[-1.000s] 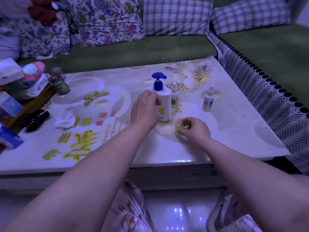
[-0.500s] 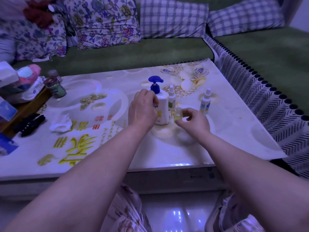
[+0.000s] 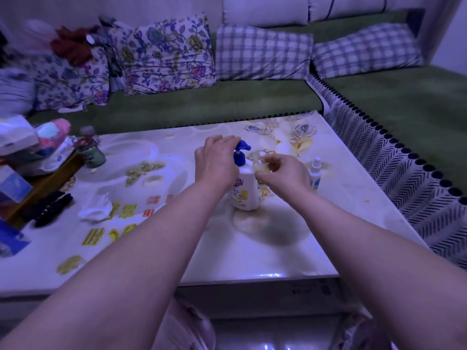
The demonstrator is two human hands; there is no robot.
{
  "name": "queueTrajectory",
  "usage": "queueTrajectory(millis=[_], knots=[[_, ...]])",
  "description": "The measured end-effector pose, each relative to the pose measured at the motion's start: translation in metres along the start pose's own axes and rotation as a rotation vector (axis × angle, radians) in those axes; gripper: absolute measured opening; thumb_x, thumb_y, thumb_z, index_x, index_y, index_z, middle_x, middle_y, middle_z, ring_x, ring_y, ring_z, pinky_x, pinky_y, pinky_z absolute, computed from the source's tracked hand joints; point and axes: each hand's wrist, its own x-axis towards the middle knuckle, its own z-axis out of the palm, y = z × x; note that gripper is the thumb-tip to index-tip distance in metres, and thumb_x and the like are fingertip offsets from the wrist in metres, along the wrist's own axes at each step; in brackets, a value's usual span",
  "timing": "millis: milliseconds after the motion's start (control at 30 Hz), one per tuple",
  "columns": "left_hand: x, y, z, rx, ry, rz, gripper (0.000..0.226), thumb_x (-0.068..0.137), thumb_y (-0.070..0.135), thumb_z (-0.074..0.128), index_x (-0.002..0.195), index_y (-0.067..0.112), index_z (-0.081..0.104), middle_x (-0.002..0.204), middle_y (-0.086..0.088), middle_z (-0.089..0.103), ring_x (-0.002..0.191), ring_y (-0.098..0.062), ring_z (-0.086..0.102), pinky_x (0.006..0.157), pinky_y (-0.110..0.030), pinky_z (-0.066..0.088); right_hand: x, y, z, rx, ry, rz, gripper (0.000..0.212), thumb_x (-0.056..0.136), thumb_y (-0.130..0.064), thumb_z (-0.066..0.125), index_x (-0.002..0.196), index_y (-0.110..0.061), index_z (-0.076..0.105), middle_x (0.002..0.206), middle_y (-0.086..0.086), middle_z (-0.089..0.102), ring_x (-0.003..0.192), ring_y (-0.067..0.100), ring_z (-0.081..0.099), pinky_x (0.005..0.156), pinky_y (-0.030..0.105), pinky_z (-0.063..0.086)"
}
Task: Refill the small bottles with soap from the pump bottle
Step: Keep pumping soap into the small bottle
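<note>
Head view: my right hand pinches the small clear plastic bottle, now raised to the spout of the white, blue-headed pump bottle; my left hand rests loosely bent on top, filling looks imminent.

On the table, near the middle: pump bottle. Just left of the pump bottle, at its head: left hand. Just right, at nozzle height: right hand holding a small bottle. Further right, apart: spray bottle. Well left: crumpled tissue; left and behind: jar. Behind, past the table edge: sofa.
</note>
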Motion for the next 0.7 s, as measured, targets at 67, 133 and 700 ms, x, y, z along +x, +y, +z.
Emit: queueTrajectory(millis=[67,133,700], knots=[[0.0,0.002,-0.003,-0.024,-0.003,-0.007,0.052,0.082,-0.004,0.047,0.126,0.023,0.055,0.132,0.005,0.052,0.135,-0.018,0.03,0.104,-0.034,0.025,0.001,-0.003,0.0,0.002,-0.002,-0.004,0.044,0.071,-0.034,0.07,0.115,-0.031,0.069,0.106,-0.009,0.071,0.102,0.013,0.064,0.095,0.037,0.049],[0.0,0.001,-0.004,-0.039,-0.003,-0.007,0.053,0.083,-0.004,0.047,0.129,0.022,0.054,0.135,0.004,0.051,0.137,-0.017,0.029,0.106,-0.034,0.025,0.001,-0.006,0.001,0.007,-0.001,-0.004,0.043,0.071,-0.033,0.07,0.114,-0.032,0.07,0.104,-0.011,0.072,0.1,0.011,0.065,0.093,0.035,0.05],[0.006,0.002,-0.006,0.081,-0.014,0.016,0.048,0.087,0.006,0.052,0.13,0.028,0.054,0.132,0.005,0.056,0.136,-0.018,0.033,0.103,-0.034,0.027,0.001,-0.012,0.001,-0.005,0.011,0.01,0.044,0.068,-0.033,0.069,0.112,-0.039,0.07,0.108,-0.015,0.072,0.102,0.012,0.065,0.094,0.039,0.049]])
